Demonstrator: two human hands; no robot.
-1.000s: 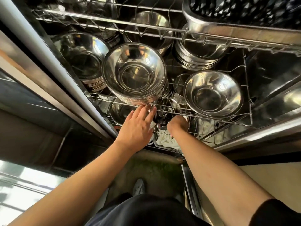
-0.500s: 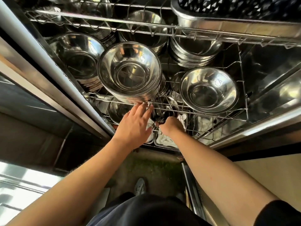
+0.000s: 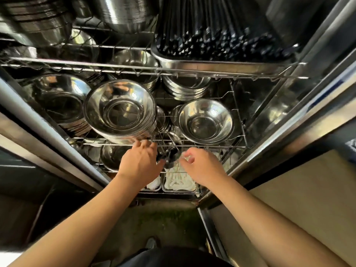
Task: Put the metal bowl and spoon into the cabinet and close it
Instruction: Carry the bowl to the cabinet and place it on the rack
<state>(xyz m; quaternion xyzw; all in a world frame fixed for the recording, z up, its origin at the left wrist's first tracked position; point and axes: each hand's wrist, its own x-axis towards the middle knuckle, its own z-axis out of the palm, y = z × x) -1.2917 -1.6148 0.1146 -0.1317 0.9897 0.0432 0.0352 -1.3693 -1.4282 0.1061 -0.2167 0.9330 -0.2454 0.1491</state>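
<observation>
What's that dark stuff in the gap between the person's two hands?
In the head view, between the left hand and right hand sits a cluster of dark utensil handles under the wire rack, with a white tray just below.

A steel tray packed with dark upright chopsticks sits at the right of the upper wire rack, with a tall stack of steel dishes at its left. Below the front wire rack, white trays lie side by side on the lowest level. A beige counter runs along the right, and the mossy concrete floor shows at the bottom, with a shoe on it.
</observation>
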